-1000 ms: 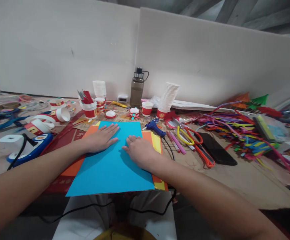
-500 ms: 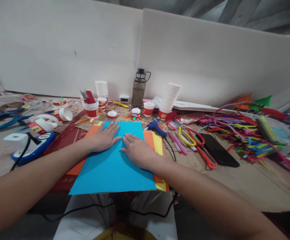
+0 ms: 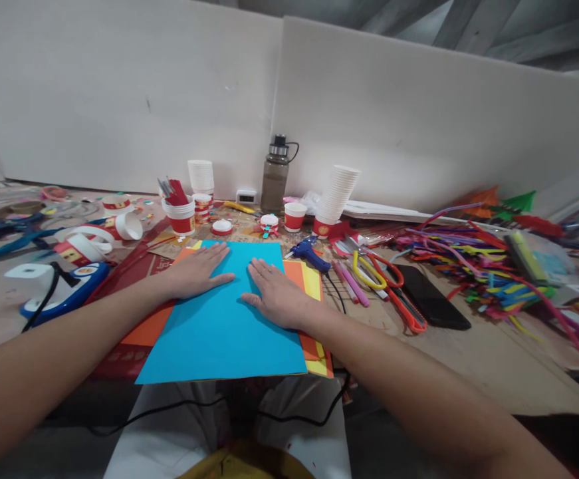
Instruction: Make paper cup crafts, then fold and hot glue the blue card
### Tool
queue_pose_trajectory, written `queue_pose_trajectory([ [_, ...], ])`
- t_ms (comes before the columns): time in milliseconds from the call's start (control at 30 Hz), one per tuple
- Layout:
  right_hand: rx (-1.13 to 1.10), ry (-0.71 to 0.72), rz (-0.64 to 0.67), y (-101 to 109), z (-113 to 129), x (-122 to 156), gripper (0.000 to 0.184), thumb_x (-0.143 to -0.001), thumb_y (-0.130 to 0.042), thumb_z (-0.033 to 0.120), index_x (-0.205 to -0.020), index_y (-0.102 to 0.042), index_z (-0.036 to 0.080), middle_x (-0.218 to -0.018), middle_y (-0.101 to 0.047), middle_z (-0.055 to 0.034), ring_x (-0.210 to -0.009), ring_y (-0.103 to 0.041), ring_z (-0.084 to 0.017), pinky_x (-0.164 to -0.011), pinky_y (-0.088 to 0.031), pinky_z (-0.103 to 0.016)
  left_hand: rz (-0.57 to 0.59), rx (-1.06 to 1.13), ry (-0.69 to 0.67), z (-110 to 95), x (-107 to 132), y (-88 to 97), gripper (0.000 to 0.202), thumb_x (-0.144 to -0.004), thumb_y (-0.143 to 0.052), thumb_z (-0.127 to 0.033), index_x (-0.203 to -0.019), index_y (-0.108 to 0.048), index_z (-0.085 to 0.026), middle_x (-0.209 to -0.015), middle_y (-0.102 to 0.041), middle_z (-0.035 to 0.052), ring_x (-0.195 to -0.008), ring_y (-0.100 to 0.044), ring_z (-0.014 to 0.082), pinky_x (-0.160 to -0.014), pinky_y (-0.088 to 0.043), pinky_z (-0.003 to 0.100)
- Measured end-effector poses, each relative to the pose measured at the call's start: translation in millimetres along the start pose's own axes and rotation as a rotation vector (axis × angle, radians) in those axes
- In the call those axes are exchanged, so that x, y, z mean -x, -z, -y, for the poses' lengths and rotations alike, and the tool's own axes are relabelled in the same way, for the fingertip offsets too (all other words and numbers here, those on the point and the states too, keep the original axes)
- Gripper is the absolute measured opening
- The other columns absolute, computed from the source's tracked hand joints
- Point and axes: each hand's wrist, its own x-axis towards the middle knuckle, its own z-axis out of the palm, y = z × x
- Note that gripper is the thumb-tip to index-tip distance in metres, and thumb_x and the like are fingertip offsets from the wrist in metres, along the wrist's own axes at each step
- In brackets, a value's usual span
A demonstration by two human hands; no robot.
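Note:
A blue sheet of paper (image 3: pixel 219 332) lies in front of me on top of orange and yellow sheets (image 3: pixel 311 283). My left hand (image 3: pixel 197 271) rests flat on its upper left part, fingers stretched out and pointing right. Flat on the sheet's upper right part is my right hand (image 3: pixel 275 293), fingers spread. Neither hand holds anything. The sheet's near edge hangs a little over the table's front edge.
A blue glue gun (image 3: pixel 308 253), pink markers (image 3: pixel 349 281), scissors (image 3: pixel 376 269), an orange cutter (image 3: pixel 406 313) and a black phone (image 3: pixel 431 298) lie to the right. Pipe cleaners (image 3: pixel 473 266) pile further right. Paper cups (image 3: pixel 336 193) and a bottle (image 3: pixel 274 174) stand at the back. A tape dispenser (image 3: pixel 57 293) sits left.
My right hand has flattened and its fingers have spread further up the blue sheet. The left hand has stayed in place.

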Motion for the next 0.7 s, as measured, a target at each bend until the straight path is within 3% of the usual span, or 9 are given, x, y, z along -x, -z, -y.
queue_pose_trajectory([
  [200,-0.021,0.197,0.064,5,4,-2,0.071,-0.090,-0.035,0.054,-0.142,-0.028,0.006,-0.150,-0.021,-0.0150,-0.139,-0.014,-0.026,-0.113,-0.015,-0.043,-0.006,-0.006,0.019,-1,-2,0.0,0.084,-0.085,-0.021,-0.065,-0.144,-0.023,-0.006,-0.151,-0.017,0.0131,-0.139,-0.016,0.0253,-0.113,-0.013,0.037],
  [300,0.003,0.230,0.063,8,5,-3,0.065,-0.091,-0.037,0.050,-0.140,-0.033,0.007,-0.148,-0.027,-0.0144,-0.138,-0.020,-0.024,-0.112,-0.019,-0.041,-0.002,-0.016,0.051,5,-4,-0.6,0.080,-0.087,-0.020,-0.061,-0.145,-0.022,-0.006,-0.151,-0.017,0.0124,-0.139,-0.016,0.0247,-0.112,-0.013,0.037],
  [500,0.108,0.104,-0.036,17,12,-2,0.046,-0.096,-0.029,0.040,-0.120,-0.058,0.013,-0.130,-0.054,-0.0115,-0.121,-0.048,-0.022,-0.099,-0.037,-0.035,0.011,-0.042,0.113,21,-5,-1.4,0.083,-0.086,-0.021,-0.063,-0.144,-0.021,-0.004,-0.151,-0.015,0.0141,-0.140,-0.011,0.0260,-0.113,-0.011,0.039],
  [600,0.180,-0.027,-0.040,24,19,1,0.050,-0.096,-0.026,0.044,-0.100,-0.067,0.016,-0.106,-0.067,-0.0110,-0.100,-0.061,-0.022,-0.081,-0.044,-0.032,0.012,-0.059,0.170,15,-3,1.5,0.084,-0.086,-0.023,-0.063,-0.143,-0.024,-0.002,-0.150,-0.018,0.0158,-0.140,-0.011,0.0281,-0.113,-0.009,0.041],
  [700,0.208,-0.088,-0.051,28,22,3,0.054,-0.096,-0.023,0.045,-0.086,-0.068,0.017,-0.090,-0.070,-0.0092,-0.085,-0.064,-0.020,-0.070,-0.043,-0.029,-0.073,-0.098,0.156,1,0,4.7,0.082,-0.087,-0.023,-0.062,-0.143,-0.026,-0.002,-0.151,-0.016,0.0159,-0.140,-0.006,0.0292,-0.113,-0.006,0.043],
])
